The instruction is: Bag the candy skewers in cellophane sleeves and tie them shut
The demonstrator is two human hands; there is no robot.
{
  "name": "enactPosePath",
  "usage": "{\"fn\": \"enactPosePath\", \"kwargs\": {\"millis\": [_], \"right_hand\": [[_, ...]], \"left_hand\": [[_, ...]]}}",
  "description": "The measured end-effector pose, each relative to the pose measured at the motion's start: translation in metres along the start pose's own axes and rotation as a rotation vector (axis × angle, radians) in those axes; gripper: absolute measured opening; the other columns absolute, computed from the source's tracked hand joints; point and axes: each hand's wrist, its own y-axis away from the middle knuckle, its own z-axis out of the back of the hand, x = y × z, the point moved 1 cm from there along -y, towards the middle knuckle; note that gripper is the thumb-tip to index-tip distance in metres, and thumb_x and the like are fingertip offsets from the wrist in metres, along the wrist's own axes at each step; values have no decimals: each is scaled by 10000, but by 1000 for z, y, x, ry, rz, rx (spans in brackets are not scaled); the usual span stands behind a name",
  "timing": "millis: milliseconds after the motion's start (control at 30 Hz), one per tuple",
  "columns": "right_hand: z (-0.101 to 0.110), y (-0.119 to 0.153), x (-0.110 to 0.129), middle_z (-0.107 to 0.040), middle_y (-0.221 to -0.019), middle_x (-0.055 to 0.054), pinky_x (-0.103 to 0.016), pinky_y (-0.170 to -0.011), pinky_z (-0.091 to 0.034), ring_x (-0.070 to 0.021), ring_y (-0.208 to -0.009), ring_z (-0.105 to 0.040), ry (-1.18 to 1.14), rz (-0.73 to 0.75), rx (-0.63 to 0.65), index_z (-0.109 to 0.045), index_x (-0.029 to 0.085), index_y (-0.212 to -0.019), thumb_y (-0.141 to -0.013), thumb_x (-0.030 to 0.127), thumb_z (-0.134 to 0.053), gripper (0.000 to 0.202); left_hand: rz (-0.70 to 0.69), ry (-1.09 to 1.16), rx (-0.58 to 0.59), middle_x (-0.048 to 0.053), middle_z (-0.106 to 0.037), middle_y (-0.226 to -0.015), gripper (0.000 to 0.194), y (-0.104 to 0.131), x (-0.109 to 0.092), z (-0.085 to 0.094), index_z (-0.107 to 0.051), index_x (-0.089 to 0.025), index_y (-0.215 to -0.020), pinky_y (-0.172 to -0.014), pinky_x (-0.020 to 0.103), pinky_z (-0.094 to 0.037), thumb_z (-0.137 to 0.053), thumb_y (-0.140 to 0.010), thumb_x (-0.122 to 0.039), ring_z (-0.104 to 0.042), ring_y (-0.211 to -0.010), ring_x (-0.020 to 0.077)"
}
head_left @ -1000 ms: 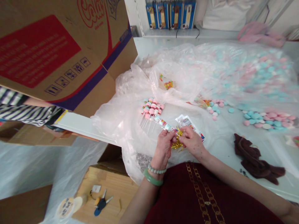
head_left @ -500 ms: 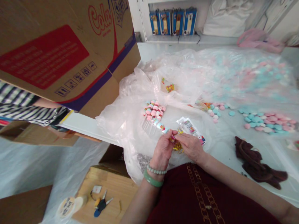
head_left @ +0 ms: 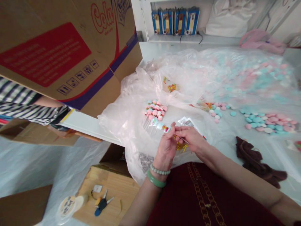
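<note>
A marshmallow skewer in a clear printed wrapper (head_left: pixel 160 125) points away to the left from my left hand (head_left: pixel 167 146), whose thumb and fingers are closed round its lower end. Close against it, my right hand (head_left: pixel 191 138) pinches at the wrapper's gathered end. A thin stick (head_left: pixel 183 140) shows beneath the right fingers; anything else in that pinch is too small to make out. Gold twist ties (head_left: pixel 180 146) lie below my hands, partly covered. Behind the right hand are flat white printed wrappers (head_left: pixel 187 121). Beyond the wrapped skewer is a pile of pink, white and blue marshmallow skewers (head_left: pixel 156 109).
Clear plastic sheeting (head_left: pixel 131 106) covers much of the table. Loose marshmallows (head_left: pixel 270 123) and a large bag of them (head_left: pixel 261 77) lie right. A dark brown cloth (head_left: pixel 255 160) is nearer. A tall carton (head_left: pixel 98 69) stands left; keys (head_left: pixel 102 205) lie on a wooden surface below.
My hands have risen slightly away from me and the right fingers have shifted, showing the thin stick. The wrapped skewer has shifted a little up and left, and more of its wrapper shows.
</note>
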Motion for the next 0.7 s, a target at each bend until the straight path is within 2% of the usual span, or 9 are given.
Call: {"fn": "enactPosePath", "kwargs": {"millis": [67, 133, 233, 300, 367, 433, 500, 600, 700], "right_hand": [[2, -4, -1, -453, -522, 33, -260, -488, -343, -91, -414, -320, -239, -137, 173, -540, 191, -672, -852, 428, -486, 302], [6, -5, 0, -441, -522, 38, -255, -477, -335, -84, -414, -303, -334, -165, 222, -536, 192, -670, -827, 468, -501, 319], [14, -3, 9, -569, -658, -9, -262, -576, -401, -125, -588, -487, -217, -15, 11, -577, 186, -682, -763, 407, -588, 235], [18, -1, 19, -642, -818, -28, -275, -688, -441, -158, -766, -562, -108, 127, -143, -629, 193, -797, -730, 339, -622, 161], [17, -2, 30, -661, -862, -22, -291, -716, -458, -165, -794, -585, -173, 152, -84, -633, 209, -951, -729, 321, -619, 249], [10, -5, 36, -650, -763, -3, -284, -654, -457, -150, -686, -579, -327, 101, 13, -627, 196, -950, -715, 320, -631, 266], [1, -12, 39, -624, -689, 11, -267, -614, -442, -130, -619, -550, -442, 66, -60, -623, 172, -841, -659, 294, -669, 224], [-8, -21, 34, -635, -723, 8, -257, -637, -447, -124, -645, -555, -525, 59, -217, -610, 160, -808, -593, 259, -703, 254], [-3, -27, 25, -659, -780, -6, -277, -679, -462, -140, -683, -588, -371, 99, -155, -612, 175, -830, -712, 331, -628, 196]], "left_hand": [[-32, -50, 71, 50, -662, -889, 433, 4, -10, 3, -678, -181, -1019, -791, 260, -471, -800, -635, -340, -611, -939, 176], [-56, -167, 148, 68, -675, -931, 441, 7, -19, 6, -691, -161, -1012, -863, 282, -450, -810, -619, -323, -600, -990, 195], [-199, -365, 111, 65, -684, -922, 269, 9, -29, 11, -708, -148, -882, -868, 284, -440, -756, -693, -334, -598, -946, 187], [-294, -459, 77, 61, -680, -857, 215, 10, -34, 12, -690, -147, -758, -775, 259, -456, -711, -739, -360, -600, -838, 163], [-221, -492, 149, 60, -651, -728, 298, 11, -34, 10, -648, -142, -672, -627, 256, -454, -674, -758, -426, -584, -655, 145], [-73, -465, 210, 30, -589, -600, 349, 11, -30, 7, -627, -146, -675, -477, 250, -391, -648, -754, -485, -512, -475, 123], [-65, -476, 107, -11, -522, -522, 330, 11, -27, 6, -617, -153, -667, -403, 230, -298, -652, -743, -473, -415, -383, 91], [-362, -633, -187, -25, -513, -519, 227, 10, -27, 12, -646, -163, -642, -447, 209, -302, -682, -731, -368, -409, -451, 80], [-563, -694, -306, -16, -535, -558, 196, 10, -34, 24, -647, -174, -613, -522, 197, -348, -670, -742, -319, -456, -556, 93]]}}
